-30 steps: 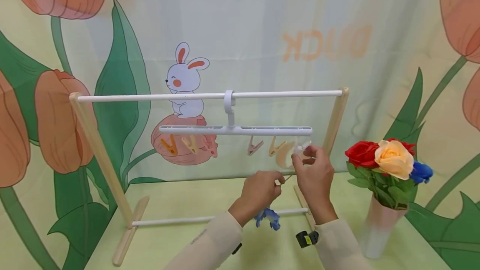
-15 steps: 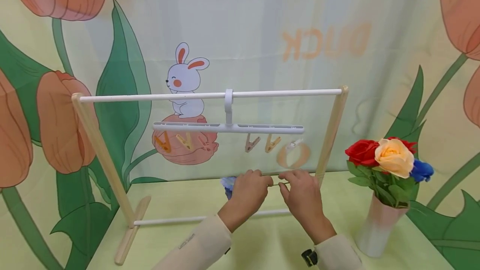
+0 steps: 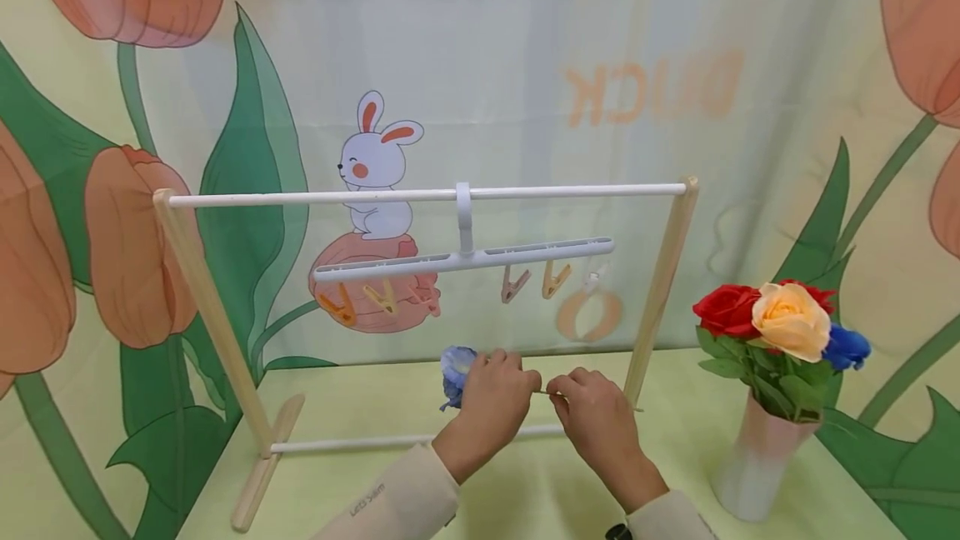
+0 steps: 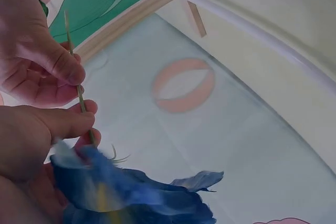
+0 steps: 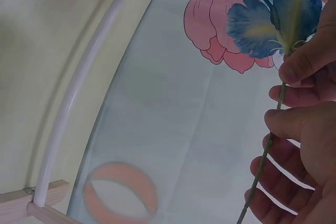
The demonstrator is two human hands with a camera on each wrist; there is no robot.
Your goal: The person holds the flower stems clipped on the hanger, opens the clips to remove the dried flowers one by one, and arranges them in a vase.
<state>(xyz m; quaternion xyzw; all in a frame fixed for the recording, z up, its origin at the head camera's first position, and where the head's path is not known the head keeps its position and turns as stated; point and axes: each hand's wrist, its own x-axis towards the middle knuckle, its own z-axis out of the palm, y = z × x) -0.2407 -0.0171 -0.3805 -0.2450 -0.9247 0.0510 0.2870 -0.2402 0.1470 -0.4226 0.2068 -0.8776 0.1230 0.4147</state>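
Observation:
A blue artificial flower (image 3: 457,372) with a thin green stem (image 5: 262,162) is held between both hands, below the hanger. My left hand (image 3: 495,407) pinches the stem close under the bloom, thumb against fingers. Further down the same stem, my right hand (image 3: 597,425) pinches it between thumb and fingers. In the left wrist view the bloom's blue petals (image 4: 131,192) are blurred, and the stem's end sticks out past the right hand. Above the hands a grey clip hanger (image 3: 465,258) hangs from the rack's white rod, tilted up at its right end.
Several clothespins dangle from the hanger, including an orange one (image 3: 339,304) and a white one (image 3: 595,277). The wooden-legged rack (image 3: 210,307) stands on the pale green table. At right, a pink-and-white vase (image 3: 763,461) holds red, peach and blue flowers.
My right hand has let go of the white clothespin and come down to the stem. The flower has turned from hanging downward to lying leftward. The hanger has swung and tilted.

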